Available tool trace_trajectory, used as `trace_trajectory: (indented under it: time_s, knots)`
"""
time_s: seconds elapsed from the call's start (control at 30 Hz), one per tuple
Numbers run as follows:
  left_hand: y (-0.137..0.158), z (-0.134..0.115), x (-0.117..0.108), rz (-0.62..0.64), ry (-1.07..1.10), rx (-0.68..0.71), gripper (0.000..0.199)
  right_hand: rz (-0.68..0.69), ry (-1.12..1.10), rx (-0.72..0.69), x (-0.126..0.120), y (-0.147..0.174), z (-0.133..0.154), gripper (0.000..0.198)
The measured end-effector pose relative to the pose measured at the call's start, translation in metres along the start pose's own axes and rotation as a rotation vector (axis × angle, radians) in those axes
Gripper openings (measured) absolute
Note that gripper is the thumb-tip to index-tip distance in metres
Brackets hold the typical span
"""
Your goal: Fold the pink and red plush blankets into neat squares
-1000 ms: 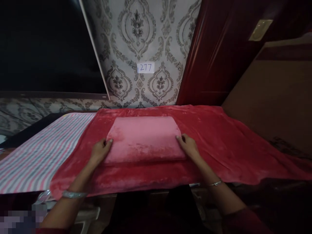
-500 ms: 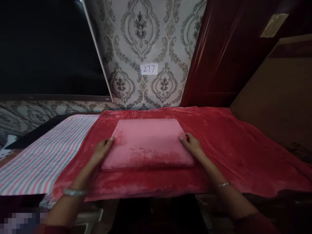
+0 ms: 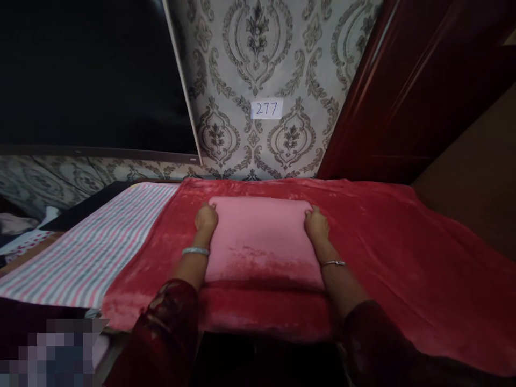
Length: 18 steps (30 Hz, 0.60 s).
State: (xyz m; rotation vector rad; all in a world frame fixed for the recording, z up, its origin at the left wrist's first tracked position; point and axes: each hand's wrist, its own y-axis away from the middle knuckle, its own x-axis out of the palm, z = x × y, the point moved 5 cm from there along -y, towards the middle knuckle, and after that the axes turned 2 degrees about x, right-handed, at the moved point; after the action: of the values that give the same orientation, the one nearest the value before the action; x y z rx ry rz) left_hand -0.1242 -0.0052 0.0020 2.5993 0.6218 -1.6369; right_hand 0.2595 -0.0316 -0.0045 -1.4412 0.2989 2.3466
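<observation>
Fingers of both hands are closed on the pink cloth. Leftmost lies a striped cloth, then the red blanket bearing the pink cloth; the left hand grips its far left corner, the right hand its far right.

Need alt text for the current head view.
Left hand and right hand pinch the two far corners of a pink cloth on a red blanket. A striped cloth lies at left; behind, a 277 card is on patterned wallpaper, right of a dark screen.
</observation>
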Motion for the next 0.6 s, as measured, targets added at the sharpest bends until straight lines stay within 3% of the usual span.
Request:
trace_trajectory:
  time_s: [0.1,0.3,0.37,0.43,0.53,0.6]
  knots:
    - [0.008,0.008,-0.001,0.011,-0.004,-0.122,0.048,-0.02,-0.006,0.008,0.003,0.004,-0.008,0.051]
    - [0.01,-0.007,-0.031,-0.006,-0.047,-0.134,0.04,-0.047,0.001,-0.002,-0.015,0.007,0.007,0.052]
    - [0.014,-0.027,-0.037,-0.062,-0.09,-0.012,0.046,-0.108,0.028,-0.135,-0.02,0.013,0.027,0.055]
    - [0.023,-0.055,-0.032,-0.065,-0.136,0.237,0.052,-0.098,0.087,-0.414,-0.015,0.025,0.054,0.057]
    - [0.044,-0.086,0.0,0.133,-0.211,0.619,0.054,0.075,0.185,-0.785,0.011,0.047,0.082,0.054]
    - [0.054,-0.089,0.021,0.243,-0.245,0.702,0.057,0.134,0.215,-0.821,0.026,0.053,0.085,0.054]
